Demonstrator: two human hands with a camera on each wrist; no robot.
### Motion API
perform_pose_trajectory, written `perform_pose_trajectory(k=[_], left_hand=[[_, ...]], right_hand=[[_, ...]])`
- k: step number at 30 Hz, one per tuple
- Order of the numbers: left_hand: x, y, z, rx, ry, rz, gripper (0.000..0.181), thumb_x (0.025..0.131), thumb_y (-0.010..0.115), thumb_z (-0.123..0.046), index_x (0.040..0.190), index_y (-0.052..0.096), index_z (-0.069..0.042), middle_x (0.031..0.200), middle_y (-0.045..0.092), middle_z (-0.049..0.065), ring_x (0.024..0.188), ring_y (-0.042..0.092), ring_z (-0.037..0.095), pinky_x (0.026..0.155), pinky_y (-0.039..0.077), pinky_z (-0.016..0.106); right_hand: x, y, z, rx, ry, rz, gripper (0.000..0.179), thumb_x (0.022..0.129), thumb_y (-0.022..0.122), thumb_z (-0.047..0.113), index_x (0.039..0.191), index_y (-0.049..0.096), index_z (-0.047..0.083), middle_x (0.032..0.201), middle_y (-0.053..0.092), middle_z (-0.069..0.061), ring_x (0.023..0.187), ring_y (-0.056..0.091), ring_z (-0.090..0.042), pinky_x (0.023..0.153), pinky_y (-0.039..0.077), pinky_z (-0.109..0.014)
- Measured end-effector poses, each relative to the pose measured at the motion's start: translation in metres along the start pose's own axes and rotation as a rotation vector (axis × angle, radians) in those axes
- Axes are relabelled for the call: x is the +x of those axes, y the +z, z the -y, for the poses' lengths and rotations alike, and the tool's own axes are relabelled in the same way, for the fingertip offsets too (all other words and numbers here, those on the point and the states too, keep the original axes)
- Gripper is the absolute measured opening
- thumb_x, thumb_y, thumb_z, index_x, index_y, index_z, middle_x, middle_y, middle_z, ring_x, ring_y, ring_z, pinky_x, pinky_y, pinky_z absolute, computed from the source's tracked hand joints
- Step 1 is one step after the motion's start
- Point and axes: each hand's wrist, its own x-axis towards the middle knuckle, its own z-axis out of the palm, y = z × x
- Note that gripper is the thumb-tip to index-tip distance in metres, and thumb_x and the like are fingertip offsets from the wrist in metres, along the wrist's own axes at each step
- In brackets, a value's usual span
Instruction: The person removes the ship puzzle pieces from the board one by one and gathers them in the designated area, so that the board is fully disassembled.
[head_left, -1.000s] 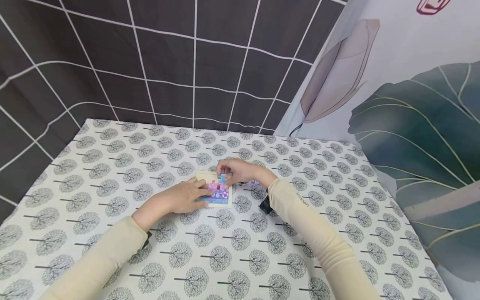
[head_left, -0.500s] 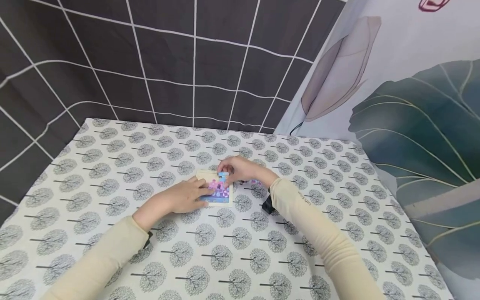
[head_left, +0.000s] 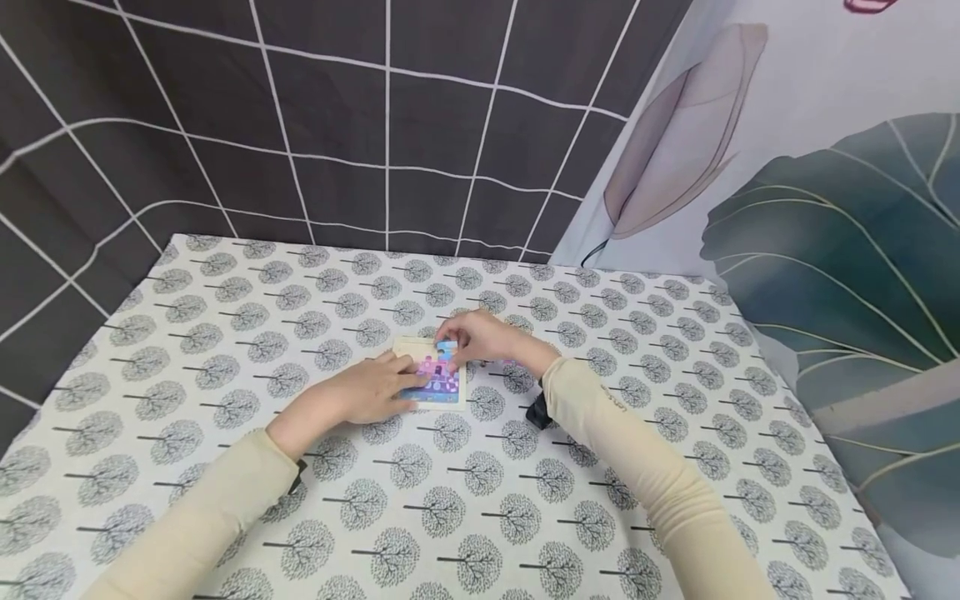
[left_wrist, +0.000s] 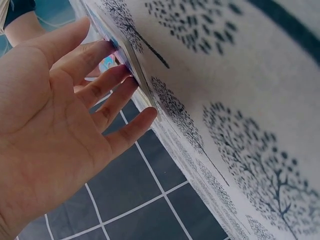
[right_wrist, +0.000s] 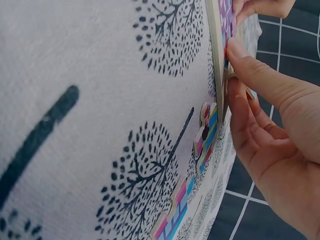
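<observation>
A jigsaw puzzle in a shallow pale tray (head_left: 452,406) lies on the table, its pink, purple and blue pieces joined across the near part. My left hand (head_left: 372,390) rests its spread fingertips on the tray's left side; in the left wrist view those fingers (left_wrist: 107,112) are nearly straight. At the far right part of the tray, my right hand (head_left: 482,337) pinches a light blue puzzle piece (head_left: 446,345) between thumb and fingers. The right wrist view shows the thumb (right_wrist: 260,72) at the tray's edge, with the held piece mostly hidden.
Two loose puzzle pieces are visible beside the tray in the right wrist view: a multicoloured piece (right_wrist: 206,134) close to its edge and a pink-and-blue piece (right_wrist: 174,210) farther off. A tree-print cloth (head_left: 480,500) covers the table, and a dark grid curtain (head_left: 322,117) hangs behind.
My right hand has shifted slightly and more of the blue puzzle piece shows between its fingers. The left hand stays on the tray.
</observation>
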Motion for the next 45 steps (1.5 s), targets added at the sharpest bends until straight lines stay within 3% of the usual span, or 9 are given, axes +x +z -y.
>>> perform_pose_trajectory(k=[14, 22, 28, 39, 45], left_hand=[[0.003, 0.000, -0.003, -0.015, -0.013, 0.016, 0.049, 0.096, 0.048, -0.030, 0.140, 0.043, -0.009, 0.138, 0.043, 0.015, 0.123, 0.041, 0.033, 0.103, 0.038, 0.051], [0.004, 0.001, -0.001, 0.005, -0.013, 0.025, 0.050, 0.096, 0.047, -0.032, 0.140, 0.042, -0.010, 0.139, 0.042, 0.015, 0.123, 0.041, 0.032, 0.104, 0.038, 0.051], [0.003, 0.000, -0.001, 0.003, -0.010, 0.023, 0.050, 0.096, 0.047, -0.032, 0.140, 0.043, -0.009, 0.139, 0.041, 0.016, 0.125, 0.040, 0.034, 0.105, 0.036, 0.053], [0.005, 0.001, -0.004, -0.015, -0.010, 0.007, 0.049, 0.096, 0.047, -0.031, 0.140, 0.043, -0.009, 0.141, 0.040, 0.017, 0.129, 0.036, 0.039, 0.107, 0.031, 0.054], [0.001, 0.003, 0.000, -0.015, -0.015, 0.003, 0.049, 0.096, 0.049, -0.032, 0.139, 0.044, -0.010, 0.140, 0.041, 0.016, 0.128, 0.037, 0.038, 0.107, 0.033, 0.054]], right_hand=[[-0.015, -0.010, -0.001, 0.073, -0.004, -0.069, 0.042, 0.072, 0.079, 0.015, 0.112, 0.067, 0.006, 0.106, 0.068, -0.008, 0.081, 0.063, -0.012, 0.070, 0.053, -0.018], [-0.026, -0.011, -0.009, 0.094, 0.008, -0.092, 0.042, 0.073, 0.078, 0.012, 0.113, 0.066, 0.005, 0.106, 0.067, -0.008, 0.081, 0.063, -0.012, 0.070, 0.053, -0.017], [-0.038, -0.012, -0.014, 0.082, 0.012, -0.125, 0.044, 0.071, 0.079, 0.012, 0.113, 0.067, 0.005, 0.096, 0.064, -0.009, 0.076, 0.062, -0.013, 0.068, 0.053, -0.016], [-0.060, -0.017, -0.028, 0.105, 0.055, -0.156, 0.044, 0.072, 0.078, 0.011, 0.114, 0.065, 0.004, 0.098, 0.063, -0.010, 0.077, 0.063, -0.013, 0.070, 0.054, -0.018], [-0.069, -0.020, -0.032, 0.119, 0.037, -0.163, 0.043, 0.073, 0.077, 0.012, 0.113, 0.065, 0.004, 0.097, 0.064, -0.009, 0.075, 0.063, -0.012, 0.070, 0.055, -0.019]])
